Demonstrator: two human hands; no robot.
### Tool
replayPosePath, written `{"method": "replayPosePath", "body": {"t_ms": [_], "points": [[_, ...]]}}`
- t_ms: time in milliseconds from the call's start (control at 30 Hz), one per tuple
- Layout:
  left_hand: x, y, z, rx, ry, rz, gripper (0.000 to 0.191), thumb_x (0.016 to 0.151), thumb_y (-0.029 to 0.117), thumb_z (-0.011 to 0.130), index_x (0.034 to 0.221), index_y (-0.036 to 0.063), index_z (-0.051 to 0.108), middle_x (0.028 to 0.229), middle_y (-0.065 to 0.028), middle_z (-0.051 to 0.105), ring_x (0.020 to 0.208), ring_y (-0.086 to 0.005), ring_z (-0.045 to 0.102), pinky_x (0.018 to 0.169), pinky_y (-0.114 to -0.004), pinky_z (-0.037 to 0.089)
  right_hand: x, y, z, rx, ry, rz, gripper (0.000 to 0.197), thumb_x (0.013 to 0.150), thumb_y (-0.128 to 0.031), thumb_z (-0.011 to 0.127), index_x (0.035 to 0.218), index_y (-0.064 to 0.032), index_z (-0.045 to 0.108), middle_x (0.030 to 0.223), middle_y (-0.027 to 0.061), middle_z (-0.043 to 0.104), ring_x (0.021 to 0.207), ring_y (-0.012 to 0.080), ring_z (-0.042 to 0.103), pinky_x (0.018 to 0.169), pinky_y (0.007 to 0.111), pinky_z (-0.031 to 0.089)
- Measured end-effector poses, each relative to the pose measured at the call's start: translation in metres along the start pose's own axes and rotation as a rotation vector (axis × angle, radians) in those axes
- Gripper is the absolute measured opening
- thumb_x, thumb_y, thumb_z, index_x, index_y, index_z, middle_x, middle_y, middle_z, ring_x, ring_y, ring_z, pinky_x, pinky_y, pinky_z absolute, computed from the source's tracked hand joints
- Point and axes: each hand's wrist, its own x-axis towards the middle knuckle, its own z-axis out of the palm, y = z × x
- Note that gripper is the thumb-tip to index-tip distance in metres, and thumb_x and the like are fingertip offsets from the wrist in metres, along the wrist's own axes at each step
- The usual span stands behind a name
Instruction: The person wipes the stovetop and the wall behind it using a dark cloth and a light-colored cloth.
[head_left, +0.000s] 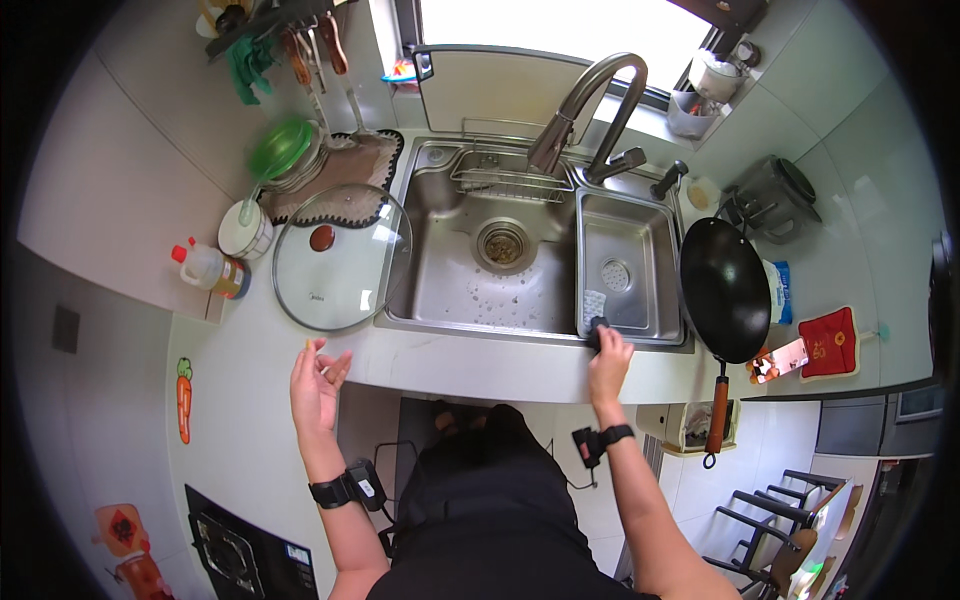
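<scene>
In the head view my right hand (611, 367) grips the black handle of a scrub brush (595, 306). The brush's pale, textured head hangs over the left wall of the small steel basin (651, 262). My left hand (319, 382) is raised over the counter just in front of a glass pan lid (341, 274), its fingers apart and holding nothing I can make out. A small yellow spot shows at one fingertip. The lid has a brown knob and lies at the left edge of the large sink (450, 285), whose floor is dotted with water drops.
A pull-out faucet (592, 112) arches over the sink. To the right a black wok (724, 292) rests with its wooden handle past the counter edge, near a phone (780, 361). An oil bottle (214, 270), white bowl (245, 229) and green bowl (281, 146) stand left.
</scene>
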Motion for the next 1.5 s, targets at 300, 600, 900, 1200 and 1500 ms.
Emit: {"method": "replayPosePath", "body": {"t_ms": [300, 600, 900, 1200, 1500], "points": [[0.019, -0.026, 0.019, 0.197, -0.093, -0.099, 0.026, 0.097, 0.024, 0.049, 0.109, 0.0013, 0.053, 0.101, -0.0122, 0.061, 0.098, -0.0231, 0.061, 0.090, -0.034, 0.048, -0.008, -0.134, 0.082, 0.488, -0.097, 0.112, 0.034, 0.075, 0.007, 0.048, 0.106, -0.0028, 0.059, 0.102, 0.0215, 0.054, 0.096, 0.0376, 0.053, 0.088, 0.042, 0.043], [0.037, -0.028, 0.033, 0.304, -0.207, -0.124, 0.026, 0.097, 0.023, 0.049, 0.108, 0.0002, 0.053, 0.101, -0.0122, 0.063, 0.098, -0.0231, 0.062, 0.089, -0.033, 0.048, 0.020, -0.090, 0.045, 0.862, 0.050, 0.322, 0.035, 0.078, 0.003, 0.042, 0.108, -0.0006, 0.061, 0.093, 0.0116, 0.064, 0.082, 0.0175, 0.059, 0.075, 0.029, 0.047], [0.055, -0.025, 0.005, 0.301, -0.203, -0.143, 0.023, 0.096, 0.023, 0.051, 0.106, 0.0032, 0.055, 0.099, -0.0103, 0.064, 0.095, -0.0219, 0.063, 0.084, -0.031, 0.048, 0.005, 0.087, -0.039, 0.013, 0.326, 0.398, 0.037, 0.075, 0.005, 0.044, 0.107, -0.0050, 0.061, 0.106, 0.0129, 0.062, 0.097, 0.0340, 0.051, 0.091, 0.040, 0.041], [0.055, -0.021, 0.012, 0.320, -0.207, -0.157, 0.024, 0.096, 0.024, 0.051, 0.105, 0.0020, 0.055, 0.099, -0.0106, 0.064, 0.095, -0.0231, 0.063, 0.088, -0.034, 0.049, 0.000, 0.070, -0.014, -0.197, 0.077, 0.608, 0.020, 0.080, -0.006, 0.055, 0.099, 0.0005, 0.056, 0.104, 0.0225, 0.048, 0.084, 0.0405, 0.057, 0.073, 0.048, 0.048], [0.054, -0.021, 0.015, 0.312, -0.233, -0.156, 0.026, 0.096, 0.025, 0.050, 0.106, 0.0012, 0.054, 0.100, -0.0112, 0.064, 0.098, -0.0234, 0.062, 0.090, -0.034, 0.048, -0.016, -0.026, 0.012, -0.031, -0.069, 0.380, 0.015, 0.084, -0.003, 0.047, 0.094, 0.0078, 0.050, 0.100, 0.0276, 0.048, 0.069, 0.0420, 0.060, 0.064, 0.051, 0.050]]}}
